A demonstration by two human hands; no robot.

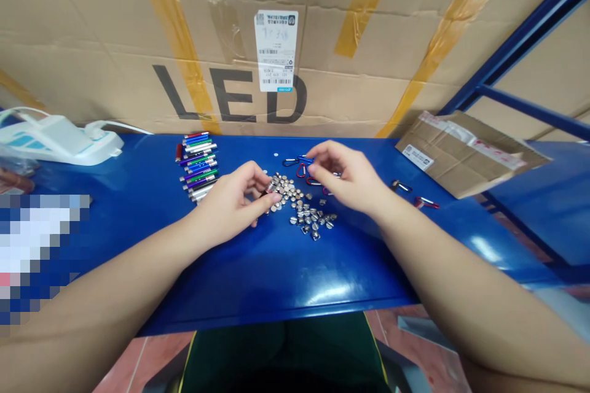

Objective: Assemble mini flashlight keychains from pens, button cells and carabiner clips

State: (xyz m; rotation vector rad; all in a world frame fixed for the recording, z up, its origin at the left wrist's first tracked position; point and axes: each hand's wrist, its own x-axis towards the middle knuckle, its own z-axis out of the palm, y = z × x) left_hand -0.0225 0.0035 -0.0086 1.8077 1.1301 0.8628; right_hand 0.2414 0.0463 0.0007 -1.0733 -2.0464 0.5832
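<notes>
On the blue table (276, 270) my left hand (235, 199) is curled, thumb and fingers pinched on a small silver piece at the edge of a heap of several small silver metal caps (304, 206). My right hand (350, 175) hovers just right of the heap, fingers bent and pinched over the small coloured carabiner clips (299, 166); what it grips is too small to name. A row of several small coloured pen-like torches (198, 166) lies left of my left hand.
A large cardboard wall marked LED (230, 95) stands behind the table. A taped cardboard parcel (465, 150) rests at the right. A white device (59, 138) lies far left. Two more clips (415, 193) lie beside the parcel. A blue shelf frame (530, 37) rises right.
</notes>
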